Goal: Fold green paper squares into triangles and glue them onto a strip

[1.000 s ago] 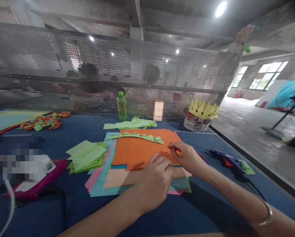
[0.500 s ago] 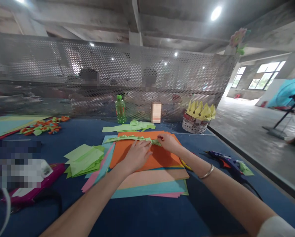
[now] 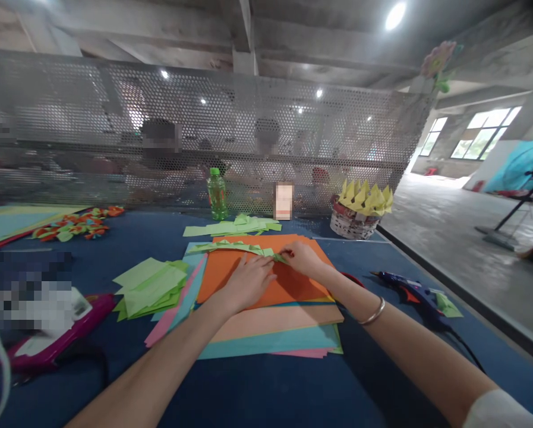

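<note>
A light green paper strip (image 3: 235, 245) with a row of folded points lies across the orange paper sheets (image 3: 230, 279). My left hand (image 3: 251, 278) rests on the orange paper, fingers stretched out and their tips touching the strip near its right end. At that end, the fingers of my right hand (image 3: 304, 260) are pinched together on the strip; the exact grip is partly hidden. Left of the sheets is a pile of green paper pieces (image 3: 153, 285). Behind the orange paper lie more green strips (image 3: 221, 228).
A glue gun (image 3: 411, 288) with a cord lies at the right. Toward the back stand a green bottle (image 3: 217, 196) and a basket (image 3: 353, 224) with yellow paper points. A perforated screen (image 3: 230, 131) borders the table. Orange and green scraps (image 3: 74, 226) lie at left.
Both hands stay at the strip with only slight finger movement. A red curved thing now shows beside my right forearm, while the yellow one seen there before is hidden.
</note>
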Available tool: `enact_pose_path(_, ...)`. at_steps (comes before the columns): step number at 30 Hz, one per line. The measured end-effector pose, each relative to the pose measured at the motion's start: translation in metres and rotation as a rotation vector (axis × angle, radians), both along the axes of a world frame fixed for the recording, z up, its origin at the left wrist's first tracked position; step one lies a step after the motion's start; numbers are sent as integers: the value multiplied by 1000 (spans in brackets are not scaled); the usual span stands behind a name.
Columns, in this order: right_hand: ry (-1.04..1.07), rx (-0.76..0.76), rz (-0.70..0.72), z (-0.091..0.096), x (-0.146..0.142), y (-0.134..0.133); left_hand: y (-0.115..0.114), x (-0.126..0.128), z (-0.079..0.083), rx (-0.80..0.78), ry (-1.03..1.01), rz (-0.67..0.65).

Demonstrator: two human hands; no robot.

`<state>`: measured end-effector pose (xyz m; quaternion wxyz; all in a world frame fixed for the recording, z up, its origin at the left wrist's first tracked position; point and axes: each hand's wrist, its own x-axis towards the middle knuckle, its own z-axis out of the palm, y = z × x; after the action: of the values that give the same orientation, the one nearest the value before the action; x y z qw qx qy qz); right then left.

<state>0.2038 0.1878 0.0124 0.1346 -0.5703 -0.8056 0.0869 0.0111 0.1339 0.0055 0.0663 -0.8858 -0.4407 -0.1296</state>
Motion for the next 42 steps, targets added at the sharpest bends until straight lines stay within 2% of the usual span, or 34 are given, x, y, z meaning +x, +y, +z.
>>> enact_pose_path(8,-39,57,-42,-3,-2,8,-1,-1,3,26,6,48)
enact_pose_path(25,-62,55,91,0,2,0,0,-1,0,-9,38,54)
enact_pose_path(42,-58,119,94,-3,2,-4,-1,-1,-1,-16,7,68)
